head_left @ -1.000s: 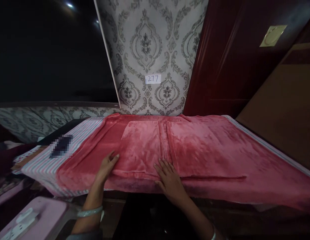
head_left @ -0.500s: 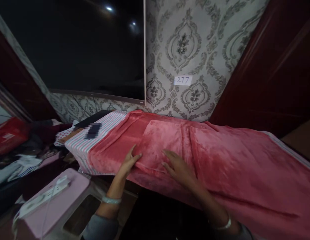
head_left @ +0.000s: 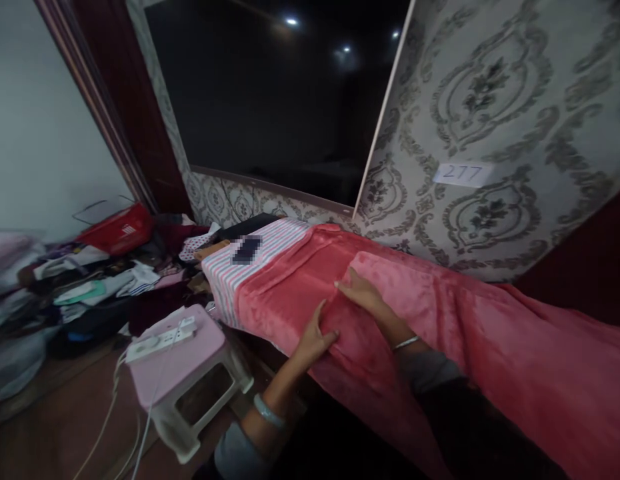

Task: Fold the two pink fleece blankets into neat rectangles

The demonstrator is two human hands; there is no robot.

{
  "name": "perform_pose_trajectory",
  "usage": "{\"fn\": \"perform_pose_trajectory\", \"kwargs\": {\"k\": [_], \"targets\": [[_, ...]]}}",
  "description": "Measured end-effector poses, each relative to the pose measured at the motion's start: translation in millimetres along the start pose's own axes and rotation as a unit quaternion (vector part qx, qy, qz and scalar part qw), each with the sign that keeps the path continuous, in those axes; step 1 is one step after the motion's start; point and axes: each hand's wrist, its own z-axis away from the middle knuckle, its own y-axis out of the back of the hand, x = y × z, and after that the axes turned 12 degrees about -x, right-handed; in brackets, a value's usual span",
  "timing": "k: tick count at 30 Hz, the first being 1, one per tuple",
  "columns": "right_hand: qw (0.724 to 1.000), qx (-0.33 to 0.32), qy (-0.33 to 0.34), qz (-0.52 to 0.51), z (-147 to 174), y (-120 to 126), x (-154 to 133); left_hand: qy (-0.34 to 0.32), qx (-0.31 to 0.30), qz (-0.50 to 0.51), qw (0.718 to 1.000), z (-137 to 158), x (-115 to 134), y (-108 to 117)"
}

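Observation:
A red plush cloth (head_left: 300,287) lies spread along a long surface, with a paler, square-edged layer (head_left: 405,280) on top. My right hand (head_left: 365,293) reaches over this layer and rests at its left edge, fingers stretched out and thumb apart. Closer to the front edge, my left hand (head_left: 313,340) touches the plush, its thumb and forefinger spread. Between and below the hands the fabric looks darker and rumpled, and it hangs over the front. Under the plush at the left shows a striped cloth (head_left: 225,273).
A dark, blurred-out rectangular object (head_left: 247,250) lies on the striped cloth. At the left stands a pink stool (head_left: 190,360) bearing a power strip (head_left: 163,340) with trailing cables. Heaped clothes (head_left: 95,287) and a red bag (head_left: 120,230) lie beyond. A large television (head_left: 290,100) hangs behind.
The view has swung left, bringing the stool and clothes heap further in. My right hand has moved away from me to the pale layer's left edge; the near plush looks darker and more rumpled.

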Motion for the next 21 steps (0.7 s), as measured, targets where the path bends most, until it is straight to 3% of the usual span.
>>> {"fn": "perform_pose_trajectory", "kwargs": {"k": [4,7,16,21], "targets": [[0.998,-0.022,-0.032,0.047,-13,-23,0,-0.037,0.007,0.001,0.999,0,-7,-2],[0.996,-0.015,-0.041,0.080,-14,-30,-1,-0.030,0.009,0.000,1.000,1,-9,-4],[0.992,-0.037,-0.013,0.124,-14,-22,-9,-0.033,0.028,-0.012,0.999,-1,-8,-4],[0.995,-0.021,-0.040,0.094,-8,-18,-14,-0.034,0.018,-0.026,0.999,-3,-7,0]]}}
